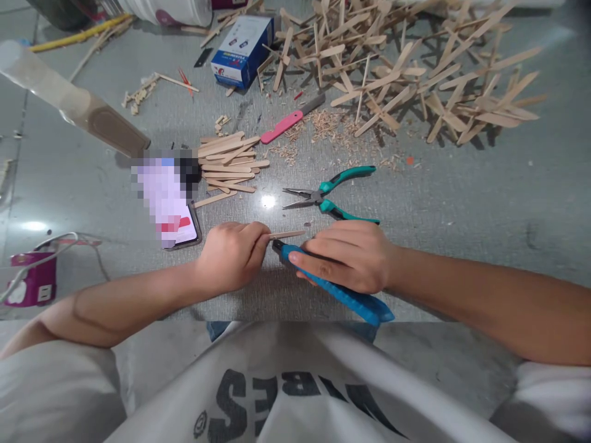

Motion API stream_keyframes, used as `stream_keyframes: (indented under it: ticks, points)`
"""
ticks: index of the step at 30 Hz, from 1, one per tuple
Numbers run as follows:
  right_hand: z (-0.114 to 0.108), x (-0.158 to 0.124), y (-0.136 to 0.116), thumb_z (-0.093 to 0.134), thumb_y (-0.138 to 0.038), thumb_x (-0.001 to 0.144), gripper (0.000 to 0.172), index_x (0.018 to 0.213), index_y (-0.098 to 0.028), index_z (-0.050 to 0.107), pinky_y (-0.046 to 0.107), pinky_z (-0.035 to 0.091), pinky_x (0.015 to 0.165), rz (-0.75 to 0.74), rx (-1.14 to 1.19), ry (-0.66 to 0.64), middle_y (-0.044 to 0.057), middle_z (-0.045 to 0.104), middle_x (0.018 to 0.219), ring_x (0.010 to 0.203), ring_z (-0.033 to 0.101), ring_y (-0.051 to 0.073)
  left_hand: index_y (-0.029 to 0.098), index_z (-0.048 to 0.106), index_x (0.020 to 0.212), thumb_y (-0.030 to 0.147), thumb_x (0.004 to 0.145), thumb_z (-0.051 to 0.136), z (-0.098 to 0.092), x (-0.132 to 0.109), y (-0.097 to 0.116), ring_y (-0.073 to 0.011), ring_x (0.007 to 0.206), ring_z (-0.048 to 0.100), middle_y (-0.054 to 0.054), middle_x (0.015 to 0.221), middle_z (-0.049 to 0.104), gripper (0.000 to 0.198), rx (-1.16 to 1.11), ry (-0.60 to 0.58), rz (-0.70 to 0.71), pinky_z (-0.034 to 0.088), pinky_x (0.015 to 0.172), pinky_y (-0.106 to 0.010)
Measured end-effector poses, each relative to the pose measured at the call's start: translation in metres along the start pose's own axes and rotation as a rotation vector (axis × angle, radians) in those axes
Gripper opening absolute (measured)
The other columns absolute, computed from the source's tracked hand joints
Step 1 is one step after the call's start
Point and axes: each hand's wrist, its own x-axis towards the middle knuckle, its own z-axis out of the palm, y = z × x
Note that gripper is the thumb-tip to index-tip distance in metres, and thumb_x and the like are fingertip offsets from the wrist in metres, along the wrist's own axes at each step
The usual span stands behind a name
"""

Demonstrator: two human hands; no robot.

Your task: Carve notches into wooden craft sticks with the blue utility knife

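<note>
My left hand [233, 253] is closed, pinching one end of a flat wooden stick [289, 234] that lies on the grey floor. My right hand [346, 255] is wrapped round a blue utility knife [351, 298], its front end right beside the stick. Just beyond my hands lie green-handled long-nose pliers [330, 195], slightly open. A stack of loose wooden sticks [228, 163] lies further back on the left.
A phone [173, 206] lies left of my left hand. A pink utility knife [289, 121], wood shavings, a blue box [242, 50] and a big heap of joined stick crosses [401, 67] lie at the back. A purple object with a cord [32, 280] sits at far left.
</note>
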Motion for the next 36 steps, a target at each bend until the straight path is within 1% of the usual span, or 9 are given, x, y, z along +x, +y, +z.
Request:
stream_keyframes:
  ticks: [4, 12, 15, 19, 23, 28, 31, 36]
  points:
    - [0.000, 0.001, 0.000, 0.065, -0.028, 0.109, 0.022, 0.128, -0.016, 0.064, 0.033, 0.041, 0.062, 0.011, -0.005, -0.004, -0.001, 0.072, 0.084, 0.072, 0.062, 0.015, 0.015, 0.074, 0.092, 0.028, 0.110, 0.051, 0.000, 0.001, 0.000, -0.0196, 0.055, 0.067, -0.003, 0.065, 0.073, 0.032, -0.008, -0.001, 0.000, 0.040, 0.058, -0.032]
    - [-0.006, 0.007, 0.000, 0.065, -0.027, 0.109, 0.021, 0.126, -0.015, 0.064, 0.031, 0.046, 0.062, -0.006, -0.023, -0.035, -0.001, 0.074, 0.082, 0.071, 0.065, 0.015, 0.015, 0.076, 0.092, 0.026, 0.109, 0.052, 0.002, 0.000, 0.000, -0.0211, 0.056, 0.068, -0.004, 0.067, 0.074, 0.031, -0.011, 0.002, -0.015, 0.040, 0.057, -0.033]
    - [-0.010, 0.009, 0.002, 0.067, -0.027, 0.109, 0.022, 0.126, -0.015, 0.064, 0.030, 0.046, 0.062, -0.023, -0.027, -0.071, -0.001, 0.074, 0.083, 0.071, 0.066, 0.014, 0.015, 0.076, 0.092, 0.025, 0.108, 0.054, 0.002, 0.001, 0.000, -0.0202, 0.057, 0.068, -0.004, 0.068, 0.075, 0.029, -0.037, 0.010, -0.024, 0.041, 0.058, -0.032]
    - [-0.011, 0.009, 0.004, 0.066, -0.029, 0.110, 0.022, 0.127, -0.015, 0.063, 0.031, 0.046, 0.062, -0.016, -0.017, -0.081, -0.002, 0.074, 0.083, 0.071, 0.066, 0.013, 0.015, 0.076, 0.092, 0.023, 0.107, 0.055, 0.002, 0.001, 0.000, -0.0184, 0.056, 0.067, -0.004, 0.068, 0.075, 0.028, -0.064, 0.021, -0.034, 0.041, 0.059, -0.031]
    - [-0.010, 0.010, 0.005, 0.067, -0.034, 0.110, 0.027, 0.128, -0.014, 0.062, 0.032, 0.044, 0.059, -0.026, -0.016, -0.087, -0.002, 0.075, 0.084, 0.068, 0.066, 0.013, 0.015, 0.076, 0.089, 0.023, 0.106, 0.057, 0.002, 0.000, -0.001, -0.0162, 0.056, 0.065, -0.003, 0.067, 0.074, 0.027, -0.101, 0.030, -0.042, 0.040, 0.059, -0.030]
    - [-0.008, 0.011, 0.005, 0.062, -0.044, 0.113, 0.032, 0.126, -0.014, 0.063, 0.033, 0.043, 0.058, 0.013, -0.039, -0.057, -0.003, 0.075, 0.083, 0.068, 0.066, 0.013, 0.015, 0.076, 0.089, 0.022, 0.105, 0.059, 0.000, 0.001, 0.001, -0.0134, 0.058, 0.062, -0.001, 0.068, 0.074, 0.025, -0.179, 0.053, -0.076, 0.042, 0.061, -0.027]
    - [-0.007, 0.010, 0.006, 0.062, -0.042, 0.113, 0.031, 0.125, -0.013, 0.063, 0.032, 0.042, 0.058, 0.022, -0.012, -0.043, -0.002, 0.074, 0.083, 0.068, 0.065, 0.013, 0.016, 0.076, 0.088, 0.022, 0.104, 0.060, -0.002, 0.002, 0.002, -0.0116, 0.055, 0.058, 0.001, 0.064, 0.070, 0.024, -0.234, 0.055, -0.111, 0.041, 0.058, -0.024]
    - [-0.005, 0.003, 0.006, 0.066, -0.032, 0.110, 0.028, 0.129, -0.011, 0.063, 0.033, 0.042, 0.062, -0.013, 0.005, -0.065, 0.000, 0.072, 0.088, 0.072, 0.063, 0.014, 0.016, 0.077, 0.084, 0.023, 0.103, 0.059, -0.006, 0.004, 0.004, -0.0103, 0.052, 0.052, 0.003, 0.057, 0.062, 0.027, -0.269, 0.007, -0.152, 0.037, 0.055, -0.024]
